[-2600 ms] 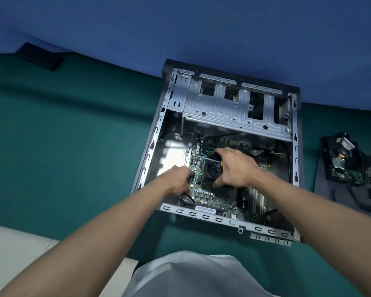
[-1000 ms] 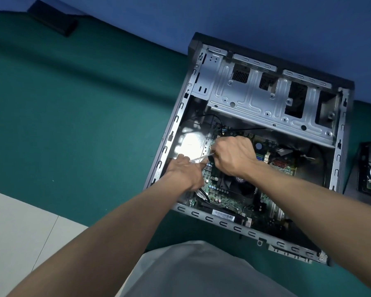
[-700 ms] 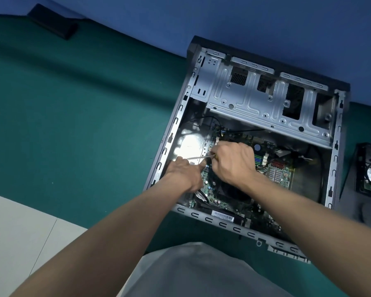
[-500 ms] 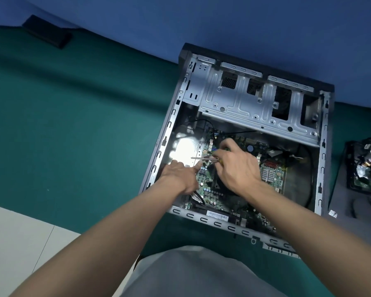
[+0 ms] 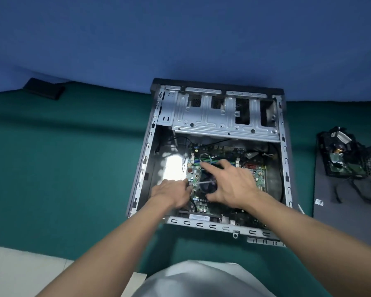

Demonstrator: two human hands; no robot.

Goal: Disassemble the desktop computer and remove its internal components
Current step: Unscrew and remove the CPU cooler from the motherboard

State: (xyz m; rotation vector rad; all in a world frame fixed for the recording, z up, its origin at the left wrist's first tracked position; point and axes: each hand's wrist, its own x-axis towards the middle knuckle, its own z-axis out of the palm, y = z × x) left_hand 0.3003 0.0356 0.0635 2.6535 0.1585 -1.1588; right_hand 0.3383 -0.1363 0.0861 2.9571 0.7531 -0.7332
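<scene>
The open desktop case (image 5: 201, 224) lies flat on the green table. Inside are the silver drive cage (image 5: 212, 121), the green motherboard (image 5: 257, 176) and the round black CPU fan (image 5: 209, 187). My left hand (image 5: 171, 195) is at the board's left edge, and its curled fingers pinch the tip end of a thin screwdriver (image 5: 202, 182). My right hand (image 5: 234, 185) hovers over the fan with index finger and thumb spread straight. The screwdriver's handle end runs under its palm and is hidden.
Removed parts with cables (image 5: 341, 159) sit on a dark grey panel (image 5: 347, 221) to the right of the case. A flat black object (image 5: 44, 90) lies far left by the blue wall. The table's near edge is at the lower left.
My right hand has gone from gripping the screwdriver to spread fingers and has moved slightly right over the fan. My left hand stays at the tip. The camera has tilted up.
</scene>
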